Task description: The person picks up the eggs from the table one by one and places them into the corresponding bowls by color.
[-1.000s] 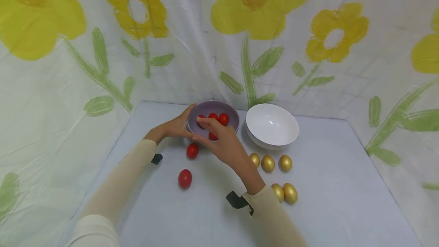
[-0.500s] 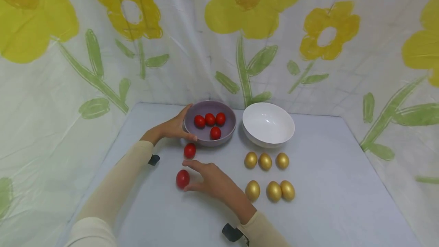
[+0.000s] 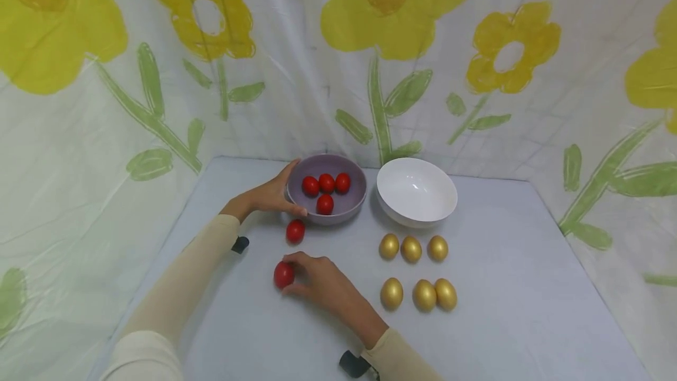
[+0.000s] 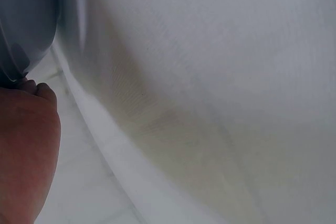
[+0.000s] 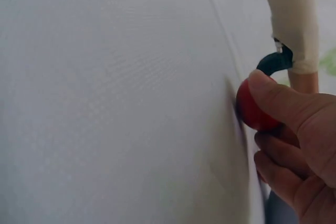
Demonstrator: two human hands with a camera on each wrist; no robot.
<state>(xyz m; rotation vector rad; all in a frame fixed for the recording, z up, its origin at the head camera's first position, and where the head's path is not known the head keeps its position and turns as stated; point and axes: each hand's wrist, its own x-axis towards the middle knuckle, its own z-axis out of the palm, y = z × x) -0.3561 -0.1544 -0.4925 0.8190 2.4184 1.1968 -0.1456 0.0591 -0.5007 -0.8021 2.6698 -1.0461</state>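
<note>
My left hand (image 3: 271, 195) holds the left side of a purple bowl (image 3: 332, 220), thumb at the near rim and fingers round the far side. Several red eggs (image 3: 326, 183) lie inside that bowl. On the table, my right hand (image 3: 327, 288) pinches another red egg (image 3: 284, 275) between thumb and fingers. The right wrist view shows the thumb on this egg (image 5: 253, 109). One more red egg (image 3: 295, 231) lies just in front of the bowl. In the left wrist view, only part of the left hand (image 4: 26, 153) and the dark bowl wall (image 4: 29, 22) show.
To the right of the purple bowl stands a white bowl (image 3: 416, 196) with nothing in it. Several gold eggs (image 3: 411, 249) lie in two rows in front of it. A flower-printed curtain (image 3: 296, 104) hangs behind the white table (image 3: 508, 287).
My right hand has come back from over the purple bowl to the nearest red egg, and its thumb and fingers have closed on it. The front egg in the bowl has rolled slightly left.
</note>
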